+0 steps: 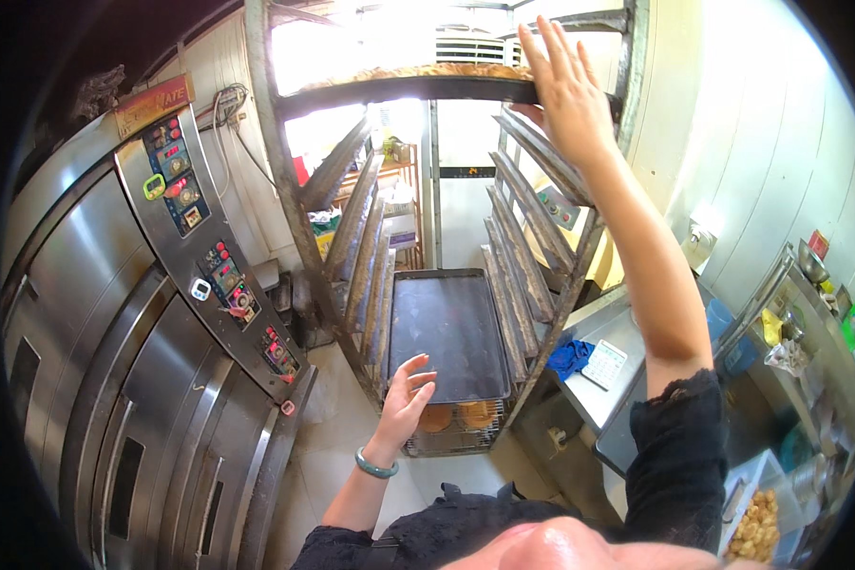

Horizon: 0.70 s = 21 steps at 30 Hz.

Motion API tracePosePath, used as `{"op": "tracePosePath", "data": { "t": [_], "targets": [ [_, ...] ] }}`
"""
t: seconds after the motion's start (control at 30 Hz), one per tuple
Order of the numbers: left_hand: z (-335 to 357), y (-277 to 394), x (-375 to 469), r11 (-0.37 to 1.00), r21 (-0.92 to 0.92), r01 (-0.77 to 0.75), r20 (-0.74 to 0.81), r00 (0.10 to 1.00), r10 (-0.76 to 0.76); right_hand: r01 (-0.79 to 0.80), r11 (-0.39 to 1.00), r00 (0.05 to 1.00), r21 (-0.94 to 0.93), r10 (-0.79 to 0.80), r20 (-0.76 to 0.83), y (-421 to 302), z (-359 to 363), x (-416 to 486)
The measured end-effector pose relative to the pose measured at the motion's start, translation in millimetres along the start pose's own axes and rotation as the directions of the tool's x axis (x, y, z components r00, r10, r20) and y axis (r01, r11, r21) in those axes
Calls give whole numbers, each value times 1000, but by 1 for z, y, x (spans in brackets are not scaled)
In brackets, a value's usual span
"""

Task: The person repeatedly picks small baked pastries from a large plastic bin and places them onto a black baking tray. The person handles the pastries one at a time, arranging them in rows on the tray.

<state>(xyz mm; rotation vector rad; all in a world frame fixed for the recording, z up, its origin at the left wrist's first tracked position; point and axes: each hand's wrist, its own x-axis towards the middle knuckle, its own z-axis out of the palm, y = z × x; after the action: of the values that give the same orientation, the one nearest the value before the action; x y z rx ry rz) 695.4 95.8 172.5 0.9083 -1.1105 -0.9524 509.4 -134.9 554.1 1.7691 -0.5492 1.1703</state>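
High up, my right hand (573, 107) lies against the front rim of a dark baking tray (413, 88) near its right end. Its fingers are straight and slightly apart above the rim, with the thumb partly hidden below. A browned baked layer (456, 70) shows along the top of this tray, which sits at the upper level of a metal rack trolley (262, 78). Lower down, my left hand (402, 402) is raised with fingers apart, holding nothing, near the front left of a bare black baking tray (445, 335) in the rack. A bangle (376, 464) circles the left wrist.
A steel deck oven (178, 342) stands at left. Round baked goods (477, 413) rest on a wire rack (456, 440) below the black tray. Right lie a blue cloth (568, 358), a calculator (604, 364) and a plastic tub (735, 491) with small golden pieces.
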Motion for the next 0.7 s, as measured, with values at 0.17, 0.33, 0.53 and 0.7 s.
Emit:
{"op": "tracePosePath", "data": {
  "t": [0.17, 0.33, 0.53, 0.7],
  "targets": [
    [-43, 23, 5, 998, 3, -65, -38, 997, 65, 117, 993, 993, 29, -116, -36, -3, 14, -1],
    [-50, 47, 34, 978, 34, -206, 34, 978, 205, 141, 990, 976, 10, -140, 166, 6, 17, 6],
    [-47, 132, 105, 876, -16, -482, 75, 873, 482, 218, 972, 973, 90, -224, 63, 9, -38, -1],
    [-55, 266, 161, 765, -643, -18, 343, 887, 309, 193, 981, 978, 17, -193, 80, -12, -127, -7]
  ]
}}
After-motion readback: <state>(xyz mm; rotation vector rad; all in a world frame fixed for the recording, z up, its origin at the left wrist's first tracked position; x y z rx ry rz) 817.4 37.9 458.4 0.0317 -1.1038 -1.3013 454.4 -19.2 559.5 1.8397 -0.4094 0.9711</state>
